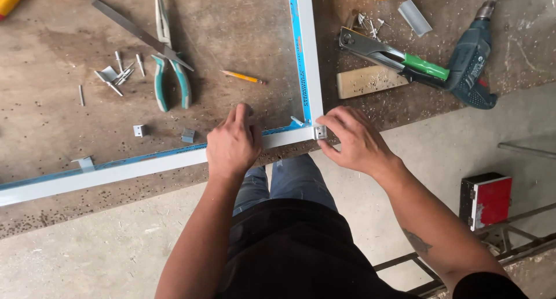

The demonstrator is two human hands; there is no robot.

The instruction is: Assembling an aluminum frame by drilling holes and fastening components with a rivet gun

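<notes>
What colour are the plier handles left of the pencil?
Teal, on the pliers; head view.

The white aluminium frame (pixel 174 160) lies flat on the worn brown counter (pixel 231 32), its two bars meeting in a right-angled corner near the counter's 6 o'clock edge. One bar runs from that corner toward 12 o'clock; the other slants away toward 8 o'clock. Both carry a strip of blue protective film along the inner side, torn and peeling near the joint. A small grey metal corner bracket (pixel 320 132) sits at the outer tip of the joint, pinched between fingertips. Another small bracket tab (pixel 297 121) shows in the inner angle.
</notes>
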